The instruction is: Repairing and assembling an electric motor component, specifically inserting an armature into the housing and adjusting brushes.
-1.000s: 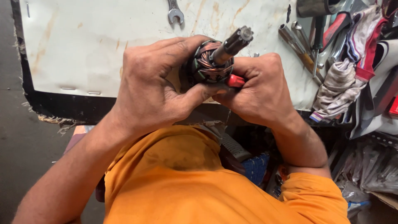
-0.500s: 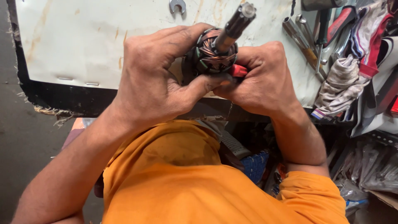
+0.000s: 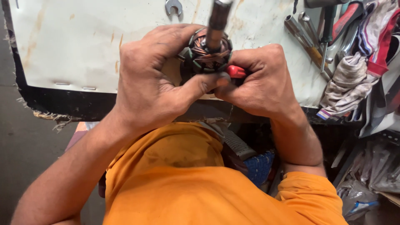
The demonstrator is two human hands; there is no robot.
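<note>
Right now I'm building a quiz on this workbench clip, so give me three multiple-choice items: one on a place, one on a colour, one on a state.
1. Where does the open-end wrench lie?
A. top edge of the white bench top
B. on the floor
C. on the orange shirt

2. What colour is the tool handle in the right hand?
A. blue
B. red
C. yellow

3. How is the motor armature held?
A. lying loose on the bench
B. clamped in a vise
C. gripped in the left hand, shaft up

Key: 1 A, it lies above the hands; 2 B, red shows by the fingers; 3 C, fingers wrap it.
</note>
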